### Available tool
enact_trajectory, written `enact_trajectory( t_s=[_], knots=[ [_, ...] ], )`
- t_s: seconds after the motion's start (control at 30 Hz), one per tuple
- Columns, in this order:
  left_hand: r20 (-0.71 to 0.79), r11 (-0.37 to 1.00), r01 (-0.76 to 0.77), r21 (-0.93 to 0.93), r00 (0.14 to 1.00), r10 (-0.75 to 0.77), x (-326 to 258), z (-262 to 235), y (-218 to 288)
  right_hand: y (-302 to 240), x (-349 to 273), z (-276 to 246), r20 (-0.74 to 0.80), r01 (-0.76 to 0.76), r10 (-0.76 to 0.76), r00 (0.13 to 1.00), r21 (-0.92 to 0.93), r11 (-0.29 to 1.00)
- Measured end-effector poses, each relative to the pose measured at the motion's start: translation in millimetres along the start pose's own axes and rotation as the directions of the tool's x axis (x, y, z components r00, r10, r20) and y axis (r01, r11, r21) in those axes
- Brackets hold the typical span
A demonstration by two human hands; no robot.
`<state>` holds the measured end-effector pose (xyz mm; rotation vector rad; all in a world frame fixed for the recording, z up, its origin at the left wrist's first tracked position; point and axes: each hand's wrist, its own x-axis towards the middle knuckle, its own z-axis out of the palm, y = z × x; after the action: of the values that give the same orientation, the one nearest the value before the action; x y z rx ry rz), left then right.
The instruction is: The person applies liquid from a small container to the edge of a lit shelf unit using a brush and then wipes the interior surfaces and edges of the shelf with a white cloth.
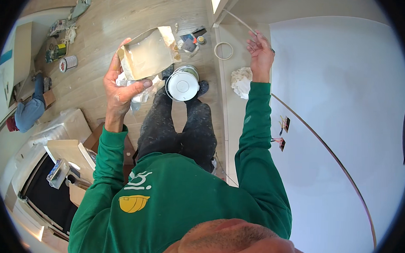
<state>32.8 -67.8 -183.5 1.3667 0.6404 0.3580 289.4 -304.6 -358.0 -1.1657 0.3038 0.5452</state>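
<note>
My left hand (119,84) grips a cut-open carton (147,56) with a pale beige, smeared inside and a torn, stained edge. A crumpled white cloth or paper (143,96) hangs beneath the carton by the thumb. Raised beside the wall, my right hand (261,50) has its fingers curled at the near end of a thin pale strip (240,21); its far end reaches toward the wall corner. What exactly the strip is cannot be made out. Between my feet stands a white lidded bucket (182,85).
A tape roll (224,51) and crumpled white paper (241,82) lie on the ledge at right. Wires poke from wall boxes (281,143). Small tools (190,41) and tins (68,63) are on the floor. Another person (30,112) crouches at far left, near boxes (72,154).
</note>
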Motion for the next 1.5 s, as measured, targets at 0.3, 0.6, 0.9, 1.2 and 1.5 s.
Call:
enact_trajectory(
  t_s=[0.3, 0.6, 0.9, 1.2, 1.5],
  knots=[
    [-0.008, 1.0, 0.01, 0.011, 1.0, -0.009, -0.8, -4.5, -1.9, -20.9, -18.3, 7.0, 0.082, 0.044, -0.054, 0.995, 0.119, 0.992],
    [-0.005, 0.998, 0.043, 0.035, 0.999, -0.043, 1.5, -6.1, -8.2, 31.0, 18.4, -19.4, 0.04, -0.042, 0.038, 0.998, 0.093, 0.995],
    [0.003, 0.997, 0.047, 0.065, 0.999, -0.047, 2.0, -5.9, -14.8, 61.7, 36.0, -23.2, -0.051, -0.095, 0.097, 0.994, 0.03, 0.995],
    [0.009, 0.997, 0.074, 0.031, 0.997, -0.075, 2.8, 0.4, -23.9, 31.3, 6.3, -21.0, 0.083, -0.049, 0.031, 0.996, 0.23, 0.972],
    [0.008, 0.998, 0.06, 0.016, 0.998, -0.06, -2.7, -6.2, -13.7, 66.5, 22.7, -21.9, 0.028, -0.102, 0.099, 0.995, 0.16, 0.982]
  ],
)
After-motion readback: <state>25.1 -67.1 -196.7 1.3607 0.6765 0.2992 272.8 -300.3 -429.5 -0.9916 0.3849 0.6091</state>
